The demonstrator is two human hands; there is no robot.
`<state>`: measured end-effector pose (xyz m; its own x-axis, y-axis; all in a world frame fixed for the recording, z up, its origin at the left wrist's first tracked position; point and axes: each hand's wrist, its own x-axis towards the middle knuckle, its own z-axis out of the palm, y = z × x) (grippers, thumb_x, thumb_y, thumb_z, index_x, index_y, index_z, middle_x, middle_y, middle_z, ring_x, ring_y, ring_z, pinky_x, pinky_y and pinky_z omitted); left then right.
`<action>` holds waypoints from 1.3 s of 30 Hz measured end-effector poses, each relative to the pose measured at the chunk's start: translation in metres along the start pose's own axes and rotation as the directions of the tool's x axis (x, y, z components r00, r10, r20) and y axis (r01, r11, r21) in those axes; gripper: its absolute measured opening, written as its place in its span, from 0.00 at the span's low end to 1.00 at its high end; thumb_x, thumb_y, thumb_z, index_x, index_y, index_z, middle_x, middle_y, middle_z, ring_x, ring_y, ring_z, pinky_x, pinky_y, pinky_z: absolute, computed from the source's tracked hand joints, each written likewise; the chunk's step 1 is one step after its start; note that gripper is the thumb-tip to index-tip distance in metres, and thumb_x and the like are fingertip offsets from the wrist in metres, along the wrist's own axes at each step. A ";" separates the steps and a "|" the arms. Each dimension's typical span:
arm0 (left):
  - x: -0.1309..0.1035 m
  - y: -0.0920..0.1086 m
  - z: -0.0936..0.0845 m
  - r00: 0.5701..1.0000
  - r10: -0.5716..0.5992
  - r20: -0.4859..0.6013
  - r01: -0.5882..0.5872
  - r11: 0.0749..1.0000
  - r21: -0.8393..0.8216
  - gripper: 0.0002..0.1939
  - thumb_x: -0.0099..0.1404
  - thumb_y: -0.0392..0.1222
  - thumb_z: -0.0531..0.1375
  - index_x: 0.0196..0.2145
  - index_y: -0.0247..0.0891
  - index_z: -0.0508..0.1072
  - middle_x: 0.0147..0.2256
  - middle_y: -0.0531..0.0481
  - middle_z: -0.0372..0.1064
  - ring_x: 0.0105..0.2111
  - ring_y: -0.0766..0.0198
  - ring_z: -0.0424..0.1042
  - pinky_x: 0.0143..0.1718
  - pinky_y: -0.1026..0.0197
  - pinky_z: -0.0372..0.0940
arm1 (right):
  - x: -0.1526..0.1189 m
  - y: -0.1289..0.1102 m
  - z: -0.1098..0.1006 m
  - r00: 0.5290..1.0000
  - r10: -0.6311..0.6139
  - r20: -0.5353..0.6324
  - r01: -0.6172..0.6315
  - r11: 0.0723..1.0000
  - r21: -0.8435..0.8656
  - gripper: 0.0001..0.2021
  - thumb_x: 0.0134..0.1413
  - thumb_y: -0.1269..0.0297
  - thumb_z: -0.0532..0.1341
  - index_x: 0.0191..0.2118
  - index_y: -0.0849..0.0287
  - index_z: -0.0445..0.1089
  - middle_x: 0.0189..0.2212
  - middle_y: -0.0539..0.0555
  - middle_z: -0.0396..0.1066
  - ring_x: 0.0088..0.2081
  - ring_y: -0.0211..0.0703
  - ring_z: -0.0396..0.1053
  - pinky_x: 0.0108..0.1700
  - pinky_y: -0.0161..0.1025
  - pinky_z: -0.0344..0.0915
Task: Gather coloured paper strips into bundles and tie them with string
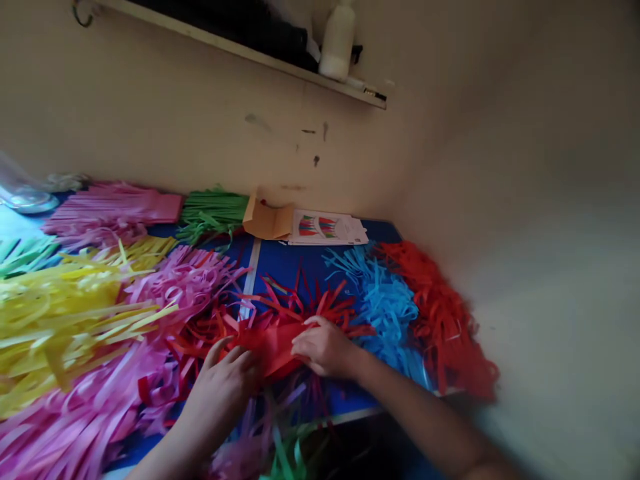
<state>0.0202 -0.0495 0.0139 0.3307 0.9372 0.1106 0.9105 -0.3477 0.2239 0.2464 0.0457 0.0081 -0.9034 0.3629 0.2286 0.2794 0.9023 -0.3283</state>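
Observation:
Between my hands, on the blue table, lies a red fringed paper strip (277, 348) with a plain middle band. Its cut strands fan out toward the wall and to the left. My left hand (229, 370) has its fingers curled over the band's left end, the fingertips partly hidden. At the right end, my right hand (324, 347) grips the paper with bent fingers. Close to my left hand is pink fringed paper (187, 283). Blue fringed paper (387, 300) lies beyond my right hand.
Yellow fringe (60, 307) covers the left side; red fringe (445, 320) lies along the right. Behind are green fringe (214, 212), a brown envelope (269, 220) and printed cards (327, 228). A shelf (240, 50) bearing a white bottle (339, 41) juts from the wall.

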 end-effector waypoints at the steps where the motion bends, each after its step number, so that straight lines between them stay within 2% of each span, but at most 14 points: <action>1: -0.002 -0.005 0.002 1.000 -0.006 -0.008 0.006 1.000 -0.015 0.15 0.61 0.30 0.55 0.33 0.48 0.78 0.36 0.52 0.79 0.41 0.55 0.76 0.57 0.43 0.54 | -0.002 0.004 0.000 0.999 0.037 0.000 -0.037 0.999 0.028 0.05 0.61 0.70 0.59 0.41 0.59 0.72 0.39 0.53 0.79 0.44 0.41 0.75 0.56 0.44 0.56; 3: -0.005 -0.013 0.005 0.999 -0.033 -0.036 0.031 0.998 -0.056 0.13 0.63 0.33 0.55 0.32 0.48 0.78 0.34 0.52 0.79 0.39 0.56 0.76 0.55 0.45 0.55 | -0.006 0.007 -0.003 0.986 0.164 0.011 -0.164 0.982 0.093 0.03 0.61 0.69 0.61 0.39 0.58 0.72 0.37 0.51 0.79 0.42 0.40 0.75 0.51 0.41 0.57; 6: -0.002 -0.019 0.005 0.991 -0.110 -0.073 0.100 0.987 -0.128 0.09 0.65 0.47 0.57 0.35 0.48 0.78 0.36 0.51 0.79 0.40 0.55 0.76 0.51 0.48 0.57 | -0.004 0.001 -0.003 0.930 0.369 0.010 -0.367 0.922 0.126 0.02 0.58 0.66 0.65 0.35 0.57 0.75 0.33 0.49 0.78 0.39 0.39 0.74 0.47 0.39 0.57; 8: 0.005 -0.020 0.002 0.981 -0.185 -0.052 0.176 0.973 -0.148 0.14 0.65 0.55 0.56 0.34 0.47 0.78 0.36 0.50 0.80 0.39 0.55 0.76 0.48 0.49 0.58 | 0.001 -0.003 0.002 0.878 0.476 -0.039 -0.473 0.878 0.078 0.07 0.59 0.62 0.65 0.30 0.57 0.75 0.29 0.50 0.78 0.36 0.40 0.73 0.45 0.39 0.56; 11: 0.019 -0.019 -0.002 0.958 -0.284 0.033 0.286 0.953 -0.102 0.19 0.68 0.52 0.50 0.30 0.43 0.76 0.31 0.49 0.79 0.35 0.55 0.77 0.47 0.50 0.59 | 0.011 -0.005 0.010 0.807 0.585 -0.080 -0.586 0.810 0.009 0.11 0.56 0.59 0.67 0.26 0.58 0.75 0.26 0.50 0.78 0.33 0.41 0.73 0.43 0.40 0.54; 15: 0.031 -0.018 -0.005 0.937 -0.332 0.110 0.335 0.942 -0.009 0.16 0.66 0.50 0.51 0.35 0.43 0.77 0.28 0.48 0.79 0.33 0.55 0.78 0.50 0.49 0.58 | 0.017 -0.002 0.011 0.773 0.634 -0.032 -0.634 0.773 -0.006 0.09 0.56 0.57 0.67 0.30 0.57 0.77 0.28 0.51 0.79 0.35 0.43 0.74 0.43 0.41 0.54; 19: 0.036 -0.018 -0.006 0.937 -0.300 0.177 0.296 0.954 0.051 0.16 0.65 0.51 0.52 0.29 0.43 0.76 0.25 0.48 0.78 0.31 0.54 0.77 0.45 0.49 0.59 | 0.017 0.000 0.009 0.766 0.643 -0.008 -0.643 0.766 0.033 0.09 0.54 0.56 0.69 0.33 0.56 0.77 0.30 0.51 0.79 0.36 0.43 0.75 0.44 0.41 0.54; 23: 0.039 -0.018 -0.007 0.926 -0.295 0.237 0.277 0.955 0.108 0.18 0.66 0.51 0.50 0.29 0.43 0.76 0.28 0.46 0.79 0.34 0.52 0.78 0.44 0.50 0.60 | 0.016 0.000 0.010 0.758 0.652 -0.015 -0.650 0.757 0.069 0.08 0.53 0.57 0.69 0.32 0.56 0.77 0.31 0.50 0.80 0.36 0.43 0.75 0.44 0.41 0.54; 33: 0.041 -0.018 -0.005 0.915 -0.319 0.246 0.296 0.947 0.126 0.18 0.67 0.51 0.50 0.29 0.42 0.75 0.25 0.46 0.78 0.32 0.52 0.78 0.46 0.48 0.60 | 0.018 0.002 0.011 0.733 0.680 0.002 -0.678 0.731 0.071 0.08 0.55 0.57 0.68 0.31 0.56 0.77 0.29 0.50 0.79 0.35 0.42 0.74 0.44 0.41 0.53; 34: 0.040 -0.018 -0.004 0.925 -0.309 0.222 0.285 0.949 0.131 0.17 0.67 0.50 0.51 0.30 0.41 0.75 0.26 0.46 0.78 0.33 0.52 0.77 0.45 0.48 0.61 | 0.018 0.002 0.011 0.733 0.680 0.010 -0.679 0.731 0.070 0.08 0.55 0.57 0.68 0.31 0.56 0.76 0.29 0.50 0.78 0.35 0.42 0.74 0.44 0.41 0.53; 36: 0.038 -0.018 -0.002 0.966 -0.249 0.070 0.236 0.960 0.154 0.13 0.65 0.48 0.55 0.36 0.40 0.76 0.34 0.43 0.79 0.38 0.48 0.76 0.46 0.46 0.60 | 0.017 -0.001 0.009 0.732 0.681 -0.022 -0.680 0.732 0.042 0.09 0.53 0.56 0.69 0.32 0.56 0.75 0.30 0.50 0.78 0.36 0.43 0.73 0.43 0.41 0.53; 37: 0.037 -0.017 -0.001 0.983 -0.179 -0.033 0.182 0.969 0.168 0.12 0.64 0.46 0.56 0.40 0.40 0.76 0.39 0.41 0.79 0.42 0.46 0.75 0.48 0.44 0.60 | 0.017 -0.004 0.008 0.730 0.679 -0.076 -0.681 0.732 -0.001 0.10 0.53 0.56 0.69 0.34 0.56 0.74 0.32 0.51 0.77 0.37 0.45 0.72 0.44 0.42 0.52; 39: 0.036 -0.016 0.000 0.983 0.024 -0.182 0.010 0.983 0.186 0.10 0.62 0.39 0.59 0.42 0.42 0.75 0.46 0.42 0.76 0.48 0.46 0.71 0.53 0.43 0.57 | 0.016 -0.013 0.003 0.745 0.627 -0.229 -0.661 0.739 -0.130 0.09 0.58 0.59 0.66 0.40 0.57 0.72 0.38 0.54 0.76 0.41 0.48 0.69 0.45 0.44 0.51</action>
<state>0.0174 -0.0105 0.0141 0.3018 0.9080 0.2907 0.9441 -0.3270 0.0411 0.2273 0.0389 0.0129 -0.4235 0.8890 0.1743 0.8460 0.4569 -0.2748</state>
